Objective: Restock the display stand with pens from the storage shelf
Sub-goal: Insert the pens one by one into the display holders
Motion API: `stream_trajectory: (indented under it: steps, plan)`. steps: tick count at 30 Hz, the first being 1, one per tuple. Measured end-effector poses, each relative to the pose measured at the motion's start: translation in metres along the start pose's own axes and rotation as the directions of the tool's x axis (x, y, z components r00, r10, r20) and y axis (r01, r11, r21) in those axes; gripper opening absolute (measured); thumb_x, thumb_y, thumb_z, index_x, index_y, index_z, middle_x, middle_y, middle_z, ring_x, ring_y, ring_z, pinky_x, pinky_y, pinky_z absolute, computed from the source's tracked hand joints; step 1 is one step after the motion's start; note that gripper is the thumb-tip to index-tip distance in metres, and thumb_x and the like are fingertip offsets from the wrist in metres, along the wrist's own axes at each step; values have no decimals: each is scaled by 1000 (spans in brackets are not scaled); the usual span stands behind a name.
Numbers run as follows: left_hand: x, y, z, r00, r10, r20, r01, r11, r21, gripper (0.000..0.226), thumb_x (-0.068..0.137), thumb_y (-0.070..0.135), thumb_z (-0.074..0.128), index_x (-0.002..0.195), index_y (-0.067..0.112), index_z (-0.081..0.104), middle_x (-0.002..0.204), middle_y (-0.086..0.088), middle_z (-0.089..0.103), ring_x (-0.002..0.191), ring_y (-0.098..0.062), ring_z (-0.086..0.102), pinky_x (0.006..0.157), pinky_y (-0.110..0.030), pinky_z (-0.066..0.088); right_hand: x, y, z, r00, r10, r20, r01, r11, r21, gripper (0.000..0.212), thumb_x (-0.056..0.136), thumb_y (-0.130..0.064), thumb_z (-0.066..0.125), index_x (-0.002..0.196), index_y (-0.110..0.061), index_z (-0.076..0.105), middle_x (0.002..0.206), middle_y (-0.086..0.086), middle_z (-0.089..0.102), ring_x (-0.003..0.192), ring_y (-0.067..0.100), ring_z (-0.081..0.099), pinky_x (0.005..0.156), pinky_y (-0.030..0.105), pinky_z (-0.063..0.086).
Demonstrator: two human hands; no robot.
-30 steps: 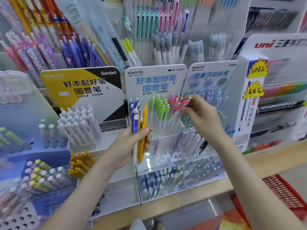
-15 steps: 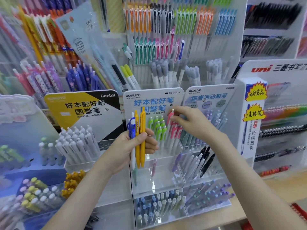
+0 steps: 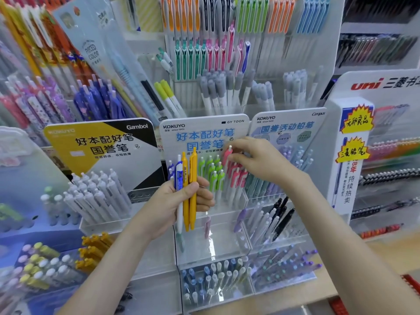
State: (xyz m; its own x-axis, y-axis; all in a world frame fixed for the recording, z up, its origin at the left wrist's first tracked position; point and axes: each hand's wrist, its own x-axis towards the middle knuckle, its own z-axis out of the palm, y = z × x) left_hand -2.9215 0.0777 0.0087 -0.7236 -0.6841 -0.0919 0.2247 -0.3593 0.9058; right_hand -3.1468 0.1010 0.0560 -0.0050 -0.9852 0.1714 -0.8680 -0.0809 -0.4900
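Note:
My left hand (image 3: 172, 201) grips a small bundle of upright pens (image 3: 187, 185): two yellow ones and a white one with a blue clip. It holds them in front of the clear acrylic display stand (image 3: 211, 248) under the white KOKUYO card (image 3: 202, 133). My right hand (image 3: 259, 160) pinches the top of a pink pen (image 3: 226, 156) among the pink pens (image 3: 236, 176) standing in the stand's upper tier. Green pens (image 3: 213, 171) stand just left of them, between my two hands.
A yellow and black Gambol card (image 3: 102, 144) with white pens (image 3: 97, 196) stands to the left. A Campus pencil stand (image 3: 288, 130) is on the right, then a white uni display (image 3: 354, 155). Blue and grey pens (image 3: 211, 283) fill the lower tier. Hanging pens cover the back wall.
The view has tilted up, so the stands sit lower in the picture. My right hand stayed at the pink pens, its fingers now on one pen's top. My left hand keeps its bundle.

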Motion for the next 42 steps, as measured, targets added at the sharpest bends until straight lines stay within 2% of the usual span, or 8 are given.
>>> stream_trajectory:
  steps: [8,18,23,27,33,37,40,42]
  plan:
    - [1,-3,-4,1000,17,14,-16,1000,-26,56,60,42,85,98,5,67,89,-16,72,86,-29,72,71,-30,58,2,2,22,991,-74,-110,71,997,-25,21,85,-9,65,105,-11,64,90,2,56,89,16,53,74,16,34]
    - [-4,-5,-7,999,-3,38,5,999,-43,56,62,42,85,100,5,67,90,-16,72,87,-29,71,71,-30,58,0,-5,31,962,-119,-246,35,946,-322,10,81,-15,67,91,-16,64,83,-9,65,99,13,49,84,26,12]
    - [-11,-5,-11,1000,-7,19,8,1000,-30,22,81,24,71,95,7,70,87,-15,72,85,-27,72,70,-30,58,-1,-8,30,951,-127,-283,11,925,-380,8,78,-17,68,82,-17,60,77,-12,64,97,18,46,78,27,9]
    - [-20,-2,-18,1000,-12,9,12,1000,4,24,85,16,52,101,0,61,84,-14,72,82,-26,72,70,-29,58,1,-6,31,957,-130,-260,28,932,-362,9,79,-14,70,84,-20,64,78,-19,59,96,14,39,77,26,7]
    - [-35,1,-30,1000,-4,26,4,1000,3,25,86,19,60,102,1,62,87,-15,72,85,-28,71,72,-31,58,-2,-6,35,935,-152,-321,18,923,-384,13,81,-13,69,94,-17,68,93,-4,69,98,26,47,75,26,9]
    - [-50,2,-42,999,-33,30,33,999,11,19,92,15,55,103,0,61,88,-15,73,86,-27,71,75,-32,58,-17,-57,35,898,-142,-416,108,989,-104,25,87,-24,60,111,-17,63,94,-5,65,91,17,51,80,28,28]
    - [-62,6,-50,997,-58,52,55,997,57,17,92,13,55,103,1,62,88,-13,73,84,-25,72,76,-32,58,-26,-108,54,997,-45,-69,65,941,331,27,87,-21,66,114,-19,61,92,-7,67,83,7,59,77,17,44]
    - [-72,9,-56,995,-80,60,75,994,80,19,87,17,58,99,6,68,90,-13,74,85,-25,72,74,-29,57,-27,-122,75,985,-79,151,-3,879,478,21,88,-11,64,108,-15,63,93,-2,70,85,8,63,78,19,47]
